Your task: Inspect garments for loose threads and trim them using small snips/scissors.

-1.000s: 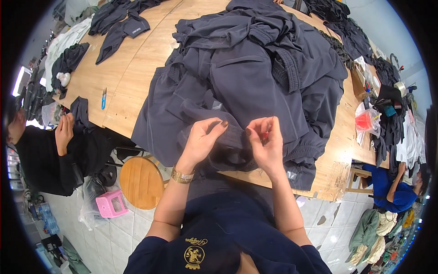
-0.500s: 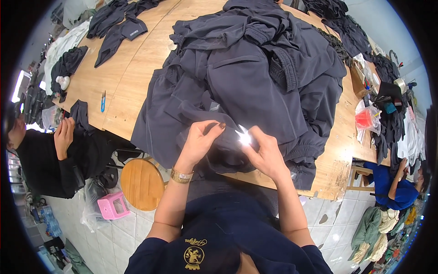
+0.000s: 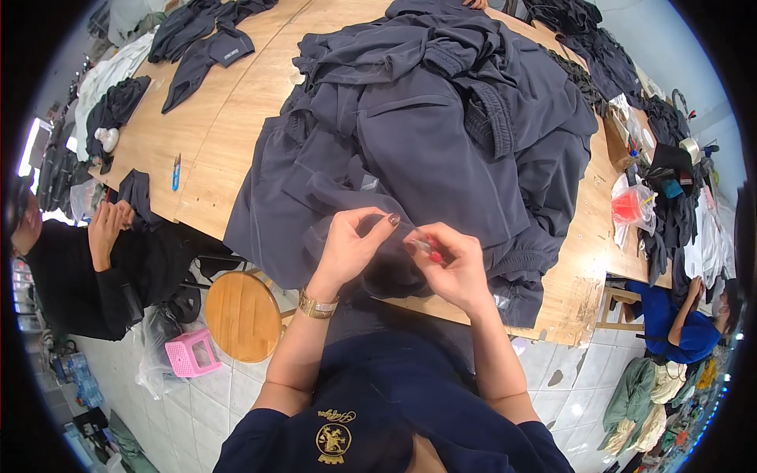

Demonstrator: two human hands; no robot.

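**A little red tool between our hands**

Our right hand (image 3: 455, 266) has its grip closed around a small tool with red on it (image 3: 434, 255). Its silver part points toward our left hand (image 3: 352, 246). It could be little snips, we think, but our fingers hide most of it. The thumb and pointing finger of our left hand are close together. We can't tell if they pinch anything.

Both hands are over the front of a big heap of dark grey clothes (image 3: 441, 165) on the wooden worktop (image 3: 225, 158). The step we seem to be on is tiny, close work with our fingertips and the tool. The next move calls for slow, steady fingers, with our skin away from the silver part.

On the right, a clear plastic bag (image 3: 646, 214) has something bright red inside. We can't tell if it's a drink. On the floor to our left is another see-through bag (image 3: 154, 374), and we can't make out what's in it.
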